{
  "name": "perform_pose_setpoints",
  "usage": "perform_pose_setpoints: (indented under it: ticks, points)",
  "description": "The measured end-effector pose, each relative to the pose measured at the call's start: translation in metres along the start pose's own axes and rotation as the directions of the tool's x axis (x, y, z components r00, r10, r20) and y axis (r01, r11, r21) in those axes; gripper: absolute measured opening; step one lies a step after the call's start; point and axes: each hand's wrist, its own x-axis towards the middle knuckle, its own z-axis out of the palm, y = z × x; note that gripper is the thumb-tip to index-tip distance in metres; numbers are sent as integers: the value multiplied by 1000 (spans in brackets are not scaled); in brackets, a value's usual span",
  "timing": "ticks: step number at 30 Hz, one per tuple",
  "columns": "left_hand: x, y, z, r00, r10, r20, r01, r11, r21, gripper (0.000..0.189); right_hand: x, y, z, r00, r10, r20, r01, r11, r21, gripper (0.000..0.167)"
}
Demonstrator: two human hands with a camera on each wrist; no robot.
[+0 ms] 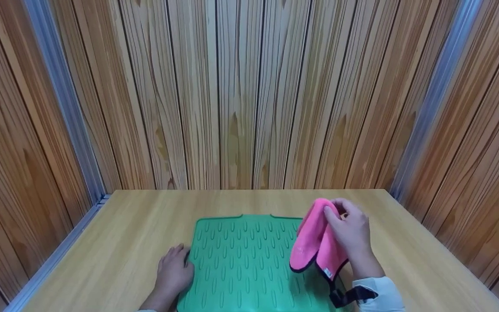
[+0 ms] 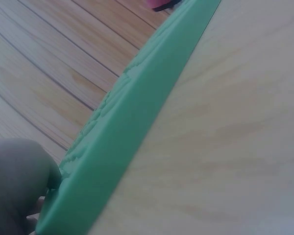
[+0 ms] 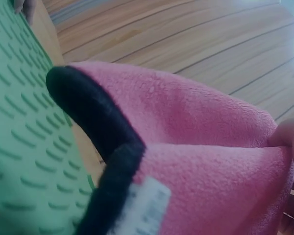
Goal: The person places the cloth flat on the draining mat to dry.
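Note:
My right hand (image 1: 350, 225) pinches a pink plush cloth (image 1: 308, 247) near its top, thumb on the near side. The cloth hangs folded in two lobes over the right part of a green board (image 1: 236, 264). Black trim (image 3: 95, 115) runs along its lower edge, with a small white label (image 3: 146, 205) beside it. The board is thick, patterned with short raised ridges, and lies on the table. At its left edge, my left hand (image 1: 173, 271) rests with relaxed fingers touching the side. In the left wrist view, part of that hand (image 2: 19, 181) shows by the board's end.
The board stands on a light wooden table (image 1: 145, 216). Wood-plank walls (image 1: 236, 95) rise behind and at both sides, with metal posts (image 1: 65, 99) at the corners. A black band (image 1: 358, 295) circles the right wrist over a pale sleeve (image 1: 381, 294).

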Motion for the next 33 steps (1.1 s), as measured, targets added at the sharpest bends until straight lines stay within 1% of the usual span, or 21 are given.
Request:
perform_pose_setpoints:
  ticks: [3,9,15,17,22,25,33]
  points:
    - [0,0,0,1000,-2,0,2,1000,4,50,0,-7,10,1000,-16,6,16,1000,25,27]
    - [-2,0,0,999,24,-25,-24,1000,4,49,3,-23,29,998,-60,-4,60,997,46,22]
    - [-3,-1,1,999,26,-28,-26,1000,2,49,4,-36,48,996,-92,-10,93,992,86,20]
    - [-4,-1,1,999,36,-38,-36,999,1,49,4,-40,54,995,-101,-14,102,990,101,19]
    - [-4,-2,2,998,43,-48,-44,999,-16,49,3,-48,70,990,-141,-32,144,982,126,18]
    - [-3,-2,3,999,28,-40,-29,999,-20,49,2,-54,79,986,-162,-34,165,976,144,17]
    - [-3,-3,1,997,60,-56,-60,998,4,48,0,-73,96,974,-220,-53,226,956,189,15]
